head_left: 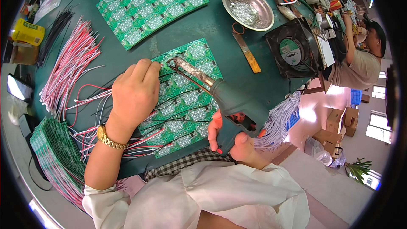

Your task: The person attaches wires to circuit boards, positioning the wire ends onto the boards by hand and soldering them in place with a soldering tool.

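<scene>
A green printed circuit board panel (199, 51) lies on the table in front of me, with black, white and red wires across it. My left hand (135, 89), a gold watch on its wrist, is closed over the panel's left edge, fingertips pinched. Wires (95, 97) trail out from beneath it; the exact grip is hidden. My right hand (215, 130) is wrapped around the handle of a dark soldering gun (237, 106). The gun's metal barrel points up and left, its tip close to my left fingertips at the panel's upper part.
More board panels (148, 6) lie beyond. Red and white wires (72, 65) are bundled left, above wired boards (57, 148). A metal bowl (265, 17), taped blade (248, 55) and black fan (292, 53) stand right. White wires (280, 123) hang nearby. A co-worker (360, 65) sits far right.
</scene>
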Available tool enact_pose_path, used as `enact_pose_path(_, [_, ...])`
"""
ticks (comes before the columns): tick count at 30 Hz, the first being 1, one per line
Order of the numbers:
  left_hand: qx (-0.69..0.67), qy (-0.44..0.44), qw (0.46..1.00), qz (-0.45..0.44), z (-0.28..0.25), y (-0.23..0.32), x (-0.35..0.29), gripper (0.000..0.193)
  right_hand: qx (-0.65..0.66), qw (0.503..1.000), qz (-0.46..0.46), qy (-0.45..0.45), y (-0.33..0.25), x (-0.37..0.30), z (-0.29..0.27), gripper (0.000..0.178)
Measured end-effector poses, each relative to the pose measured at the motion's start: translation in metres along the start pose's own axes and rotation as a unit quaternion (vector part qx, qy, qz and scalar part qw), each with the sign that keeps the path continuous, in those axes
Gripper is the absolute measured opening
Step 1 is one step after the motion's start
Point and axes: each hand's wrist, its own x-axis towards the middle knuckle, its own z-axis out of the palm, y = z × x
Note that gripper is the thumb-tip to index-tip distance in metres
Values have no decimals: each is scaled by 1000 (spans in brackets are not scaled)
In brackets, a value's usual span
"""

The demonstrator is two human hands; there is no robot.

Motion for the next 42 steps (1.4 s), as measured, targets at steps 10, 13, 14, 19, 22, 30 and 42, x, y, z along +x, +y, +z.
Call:
enact_pose_path(10, [-11, -2, 1000, 5, -1, -3, 0, 19, -5, 1000, -4, -11, 1, 0, 0, 72])
enact_pose_path(13, [-25, -1, 1000, 12, -2, -4, 1, 19, -14, 1000, 3, -10, 0, -1, 0, 72])
enact_pose_path(14, [-25, -2, 1000, 13, -4, -4, 1, 19, -19, 1000, 7, -9, 0, -1, 0, 73])
enact_pose_path(19, [-37, -43, 998, 6, -10, -3, 3, 26, -24, 999, 28, -16, 0, -3, 0, 74])
enact_pose_path(22, [-46, -42, 998, 0, -7, -4, 1, 27, -24, 999, 32, -20, -1, -2, -1, 75])
enact_pose_path(30, [-60, -30, 998, 5, -5, -5, 3, 25, 0, 998, 42, -35, -1, -3, -6, 76])
enact_pose_path(42, [-52, -35, 998, 7, -6, -3, 5, 28, -15, 999, 47, -22, 2, -3, -5, 77])
